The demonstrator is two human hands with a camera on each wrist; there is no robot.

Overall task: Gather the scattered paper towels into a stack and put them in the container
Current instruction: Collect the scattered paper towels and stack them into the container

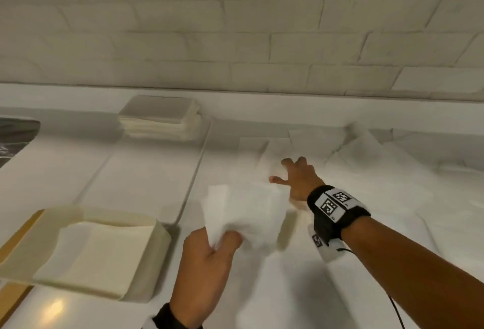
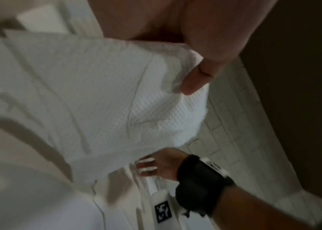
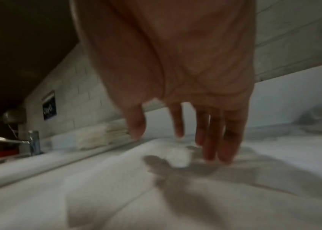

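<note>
My left hand [image 1: 217,247] grips a bunch of white paper towels [image 1: 246,213] by their near edge and holds them above the counter; the left wrist view shows my thumb [image 2: 197,77] pressed on the towels [image 2: 107,93]. My right hand [image 1: 293,174] reaches forward with straight, spread fingers [image 3: 211,140] just over flat paper towels [image 1: 264,150] lying on the counter, and holds nothing. More loose towels [image 1: 366,150] lie rumpled at the right. The cream container [image 1: 157,232] sits at the near left with flat towels inside.
A neat stack of folded towels [image 1: 159,119] stands at the back left against the white brick wall [image 1: 235,40]. A sink edge [image 1: 15,135] shows at far left, with a tap [image 3: 24,141] in the right wrist view.
</note>
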